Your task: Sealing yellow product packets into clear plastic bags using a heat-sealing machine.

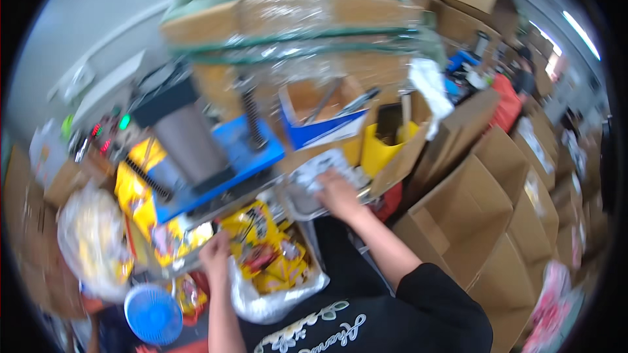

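My right hand (337, 193) reaches into a shallow tray (302, 206) with small pale pieces in it; its fingertips are blurred among them. My left hand (214, 252) is closed at the front edge of a press-like machine (190, 137) with a blue plate (252, 157). What it holds, if anything, is too blurred to make out. Beside it stands a box lined with a white plastic bag (261, 302), full of yellow printed packets (278, 265). More yellow packaging (140, 186) lies at the machine's left side.
Behind the tray stand a blue and white open box (327, 131) with tools and a yellow container (381, 153). Large open cartons (458, 216) crowd the right. A blue round basket (154, 314) and a filled clear bag (95, 242) are at the left.
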Demonstrator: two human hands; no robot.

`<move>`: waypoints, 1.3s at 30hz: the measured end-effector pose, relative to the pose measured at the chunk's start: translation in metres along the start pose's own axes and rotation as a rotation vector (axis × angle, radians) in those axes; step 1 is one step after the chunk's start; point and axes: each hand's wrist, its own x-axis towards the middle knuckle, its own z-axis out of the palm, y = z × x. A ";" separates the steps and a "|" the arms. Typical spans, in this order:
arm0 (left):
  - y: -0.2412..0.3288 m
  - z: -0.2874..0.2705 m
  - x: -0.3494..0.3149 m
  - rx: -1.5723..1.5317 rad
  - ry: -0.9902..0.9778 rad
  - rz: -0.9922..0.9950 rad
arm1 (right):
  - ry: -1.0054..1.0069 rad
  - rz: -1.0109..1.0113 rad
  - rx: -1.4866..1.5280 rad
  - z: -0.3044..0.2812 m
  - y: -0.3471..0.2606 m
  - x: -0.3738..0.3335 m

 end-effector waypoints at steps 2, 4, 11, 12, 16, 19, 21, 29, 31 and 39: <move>0.025 -0.022 -0.007 0.057 0.050 0.215 | 0.069 -0.092 -0.034 0.013 -0.003 0.001; -0.029 -0.067 0.021 0.895 0.382 0.752 | 0.036 -0.027 -0.030 0.005 -0.016 0.001; -0.043 -0.082 -0.019 0.894 0.292 0.829 | 0.198 -0.297 0.055 0.007 -0.014 -0.001; -0.029 -0.075 -0.022 0.826 0.293 0.803 | 0.201 -0.291 0.049 0.010 -0.011 0.001; -0.028 -0.092 0.001 0.774 0.274 0.774 | 0.116 -0.403 -0.007 0.020 -0.012 0.003; 0.015 -0.066 -0.038 0.365 0.246 0.523 | 0.084 -0.329 0.134 0.006 -0.016 -0.002; 0.013 -0.051 -0.050 0.122 0.141 0.418 | 0.028 -0.243 0.363 -0.013 -0.021 -0.007; -0.010 0.009 -0.089 0.427 -0.073 0.309 | -0.464 -0.642 0.314 -0.031 -0.077 -0.021; -0.021 0.019 -0.089 0.424 -0.191 0.384 | -0.679 -0.628 0.228 -0.038 -0.086 -0.020; -0.055 0.022 -0.087 0.107 -0.268 0.048 | -0.740 -0.566 0.608 -0.011 -0.092 -0.012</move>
